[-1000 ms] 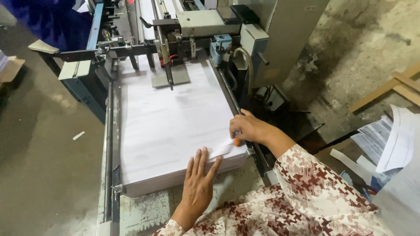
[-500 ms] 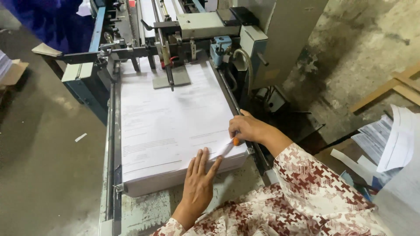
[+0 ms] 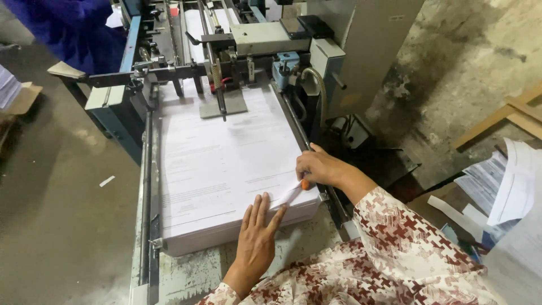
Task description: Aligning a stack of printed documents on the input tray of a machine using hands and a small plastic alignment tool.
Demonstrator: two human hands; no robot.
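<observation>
A thick stack of white printed sheets [image 3: 226,164] lies on the feed table of a grey printing machine [image 3: 254,39]. My left hand [image 3: 257,237] rests flat, fingers spread, on the stack's near edge. My right hand [image 3: 319,166] is at the stack's near right corner, pinching the lifted corner of the top sheets [image 3: 287,195]. A small orange object [image 3: 305,184] shows at its fingertips. Both arms wear a red and white patterned sleeve [image 3: 395,248].
A metal side rail [image 3: 148,186] runs along the stack's left side. Feeder bars and a flat metal plate [image 3: 223,104] sit over its far end. Loose printed papers [image 3: 502,181] lie at the right, a person in blue clothing [image 3: 79,28] stands at the far left, and a wooden frame [image 3: 508,116] lies on the floor.
Both hands stay at the stack's near right corner. My right hand has shifted only slightly on the lifted sheet corner.
</observation>
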